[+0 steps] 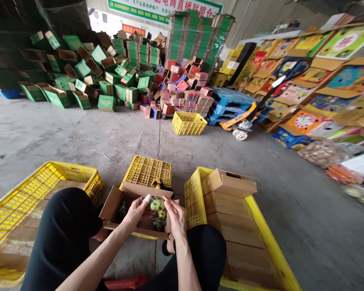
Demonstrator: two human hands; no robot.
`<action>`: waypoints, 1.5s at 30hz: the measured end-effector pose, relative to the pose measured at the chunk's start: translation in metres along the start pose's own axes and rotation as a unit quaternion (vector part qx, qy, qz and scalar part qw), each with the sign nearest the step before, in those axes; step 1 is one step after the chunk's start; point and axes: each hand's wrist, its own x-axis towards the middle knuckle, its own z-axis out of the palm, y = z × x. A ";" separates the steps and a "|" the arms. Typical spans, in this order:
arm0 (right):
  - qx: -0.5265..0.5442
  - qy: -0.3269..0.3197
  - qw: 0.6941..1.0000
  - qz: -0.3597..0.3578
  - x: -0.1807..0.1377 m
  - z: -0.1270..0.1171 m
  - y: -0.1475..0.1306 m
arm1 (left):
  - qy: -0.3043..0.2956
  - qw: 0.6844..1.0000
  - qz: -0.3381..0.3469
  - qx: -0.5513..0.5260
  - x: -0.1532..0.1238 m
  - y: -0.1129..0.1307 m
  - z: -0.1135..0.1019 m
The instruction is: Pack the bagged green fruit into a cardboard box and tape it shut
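Warehouse, grey concrete floor (133, 139). Landmark: the open carton (111, 201), between your knees, flaps up, set on a yellow base crate (147, 169) that shows beyond it. Far behind the carton: a heap of green boxes (106, 103), then small red and purple boxes (182, 85), a lone yellow crate (189, 123), and, off to its right, blue pallets (230, 99) with an orange pallet jack (245, 117).

Your left hand (136, 211) grips a clear film pack of green, round produce (156, 204), thumb on top, fingers underneath. Your right hand (176, 215) meets the pack's right end, fingertips closed at its upper edge; how firmly, you cannot tell. The pack is just above the carton, toward its right half. Below it, inside the carton, lies another wrapped pack (158, 222); a dark pack (123, 208) sits at the carton's left end.

Just beyond the carton: a yellow-and-black tool (161, 185), partly hidden. Right of the carton: a yellow crate of brown boxes (195, 198), one tilted on top. Left: another long yellow crate (73, 169), brown cardboard inside.
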 end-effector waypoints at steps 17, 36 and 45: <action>0.088 0.007 0.995 0.053 -0.002 0.002 -0.004 | -0.024 0.995 0.082 -0.045 -0.006 0.003 -0.001; 0.062 0.014 0.996 0.070 -0.007 0.004 -0.006 | -0.080 0.988 0.129 0.036 -0.001 0.009 -0.001; 0.028 -0.065 0.998 0.002 -0.007 0.003 -0.012 | -0.049 0.993 0.099 0.029 -0.001 0.009 -0.005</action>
